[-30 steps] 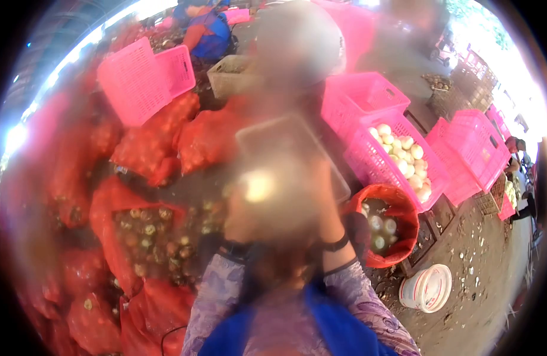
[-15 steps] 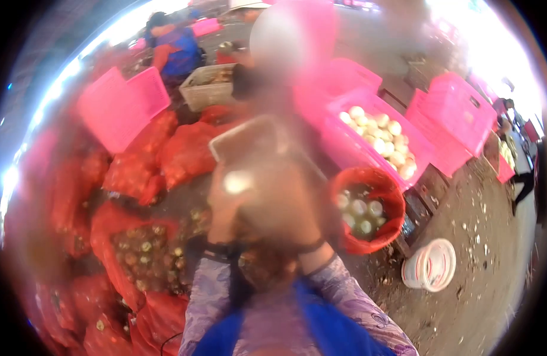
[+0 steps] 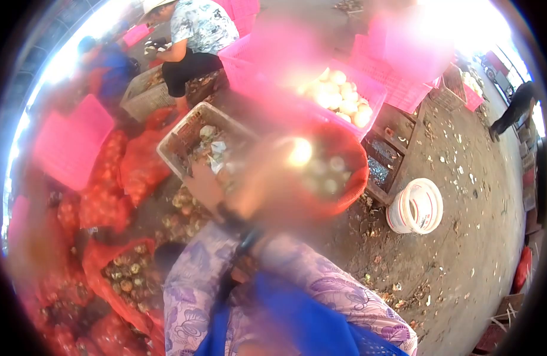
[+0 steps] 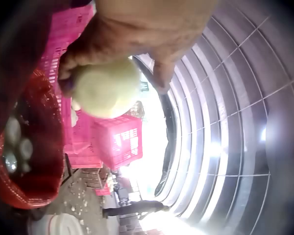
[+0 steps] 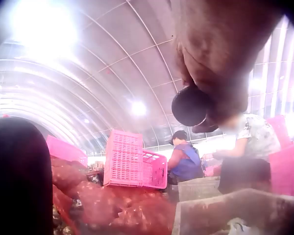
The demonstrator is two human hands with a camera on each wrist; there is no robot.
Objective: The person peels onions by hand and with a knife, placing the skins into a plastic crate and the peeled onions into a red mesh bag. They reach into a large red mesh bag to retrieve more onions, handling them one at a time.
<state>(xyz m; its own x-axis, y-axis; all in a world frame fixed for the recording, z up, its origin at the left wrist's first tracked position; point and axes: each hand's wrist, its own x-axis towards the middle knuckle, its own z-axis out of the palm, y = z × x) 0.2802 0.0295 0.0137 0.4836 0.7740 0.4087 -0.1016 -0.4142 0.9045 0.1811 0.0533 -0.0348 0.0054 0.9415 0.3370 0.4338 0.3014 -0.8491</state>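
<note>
Both hands have swung right, off the grey tray (image 3: 179, 129), to above the red tub (image 3: 357, 172). Left hand (image 4: 147, 24) grips the pale peeled bulb (image 4: 105, 88); right hand (image 5: 220, 49) clasps a dark round handle (image 5: 190, 105). Peeling looks finished.

From the head we look steeply down, wide-angled, with the red sack (image 3: 353, 178) right of centre. At the left wrist we sit tight under the left hand (image 4: 137, 24) and its pale bulb (image 4: 105, 88), facing up at the arched roof (image 4: 245, 107), the same sack at lower left. At the right wrist, as close under the right hand (image 5: 220, 44) gripping a dark knob (image 5: 188, 105), we look level at the patterned-shirt person (image 5: 252, 134), whom the head view shows at its top.
</note>
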